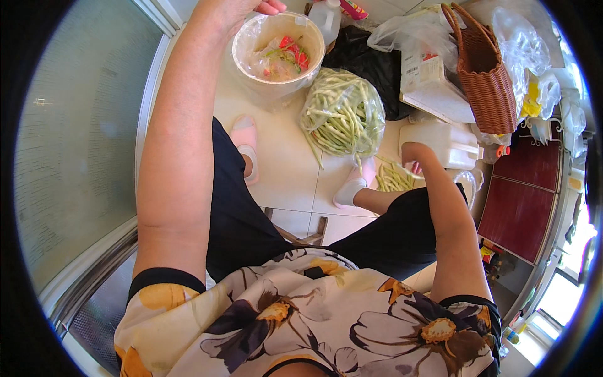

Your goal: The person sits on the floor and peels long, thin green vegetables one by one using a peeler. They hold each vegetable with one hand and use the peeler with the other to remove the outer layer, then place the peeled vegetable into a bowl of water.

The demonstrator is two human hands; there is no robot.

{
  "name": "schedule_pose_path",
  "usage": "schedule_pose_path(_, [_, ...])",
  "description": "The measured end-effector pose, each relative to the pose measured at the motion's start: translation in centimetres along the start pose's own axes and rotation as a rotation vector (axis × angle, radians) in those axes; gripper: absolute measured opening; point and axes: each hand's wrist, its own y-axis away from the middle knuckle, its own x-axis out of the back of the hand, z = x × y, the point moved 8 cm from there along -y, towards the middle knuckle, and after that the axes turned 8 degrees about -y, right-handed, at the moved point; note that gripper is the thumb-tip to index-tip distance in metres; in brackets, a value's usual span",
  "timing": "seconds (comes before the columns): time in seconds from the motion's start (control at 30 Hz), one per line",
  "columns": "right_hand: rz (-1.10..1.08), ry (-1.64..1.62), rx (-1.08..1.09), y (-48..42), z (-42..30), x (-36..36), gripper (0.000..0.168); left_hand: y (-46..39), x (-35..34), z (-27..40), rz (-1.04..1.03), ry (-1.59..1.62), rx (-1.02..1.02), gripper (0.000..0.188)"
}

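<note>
My left hand (pixel 261 6) is at the top edge of the picture, over the near-left rim of a white waste bucket (pixel 317 70). Its fingertips are partly cut off, so what they hold does not show. A clear bag lines the bucket, with red wrappers (pixel 296 53) and green scraps inside. On the right, my right hand (pixel 415 159) hangs low with its fingers curled on a pale green bean (pixel 413 174). Below it lies a small pile of green beans (pixel 393 179) on the floor. Between my hands, a clear plastic bag of long green beans (pixel 344 115) stands on the tiles.
Pink slippers (pixel 353 186) are on my feet beside the beans. To the right are a white plastic jug (pixel 435 141), a black bag (pixel 362 61), a white box (pixel 421 77) and a brown woven basket (pixel 487 89). A frosted glass door (pixel 89 108) borders the left.
</note>
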Motion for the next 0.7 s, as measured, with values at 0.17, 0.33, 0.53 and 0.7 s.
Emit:
schedule_pose_path(0.17, [0.222,-0.059,0.764,-0.3,-10.0,-1.8,0.024,0.6,-2.3,3.6,-0.043,-0.041,-0.106,0.025])
schedule_pose_path(0.33, [0.556,0.3,0.863,3.0,-21.6,-7.1,0.03,1.2,-3.4,2.0,-0.055,-0.047,-0.038,0.023])
schedule_pose_path(0.53, [0.789,0.053,0.551,-0.2,-23.4,-9.1,0.028,2.7,-2.6,3.6,-0.011,-0.161,-0.056,0.023])
schedule_pose_path(0.7, [0.884,0.072,0.721,0.1,-22.7,-6.3,0.021,1.5,-1.2,2.2,0.011,-0.214,0.001,0.023])
